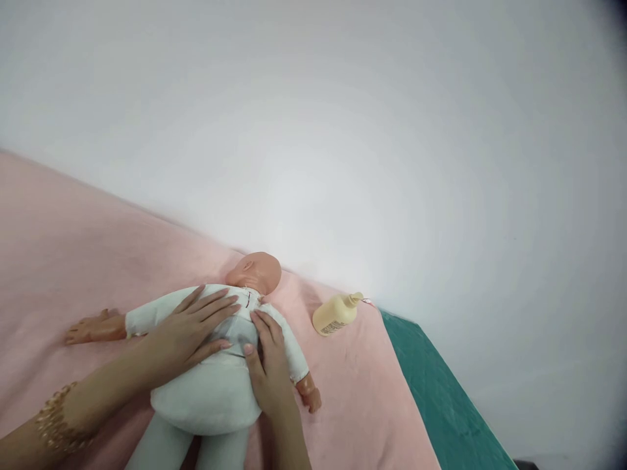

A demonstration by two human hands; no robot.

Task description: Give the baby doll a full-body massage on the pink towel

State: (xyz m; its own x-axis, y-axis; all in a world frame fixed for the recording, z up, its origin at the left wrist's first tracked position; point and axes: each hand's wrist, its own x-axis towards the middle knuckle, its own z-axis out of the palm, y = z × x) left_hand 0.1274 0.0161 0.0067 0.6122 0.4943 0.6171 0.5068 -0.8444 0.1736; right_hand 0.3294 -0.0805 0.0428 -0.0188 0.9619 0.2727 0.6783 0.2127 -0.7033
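Two bare hands laid on a white cloth-bodied doll with tan plastic head and forearms [206, 398], which rests, apparently face down, on a pale pink cloth [362, 391]. The left hand [193, 329] lies obliquely across the upper back, its fingers extended and slightly spread, the thumb apart. The right hand [272, 365] rests along the opposite side of the back; its visible fingers lie close together, with the thumb set off, and whether the remaining fingers are spread cannot be told. Neither hand pinches the fabric. For good contact, the palms should probably stay flat and the pressure even, both sides of the torso being matched so that the soft body does not roll or the cloth bunch. The doll's arms are best left outstretched, clear of the wrists. A cream plastic pump bottle [334, 316] sits near the doll's right arm, apart from both hands.
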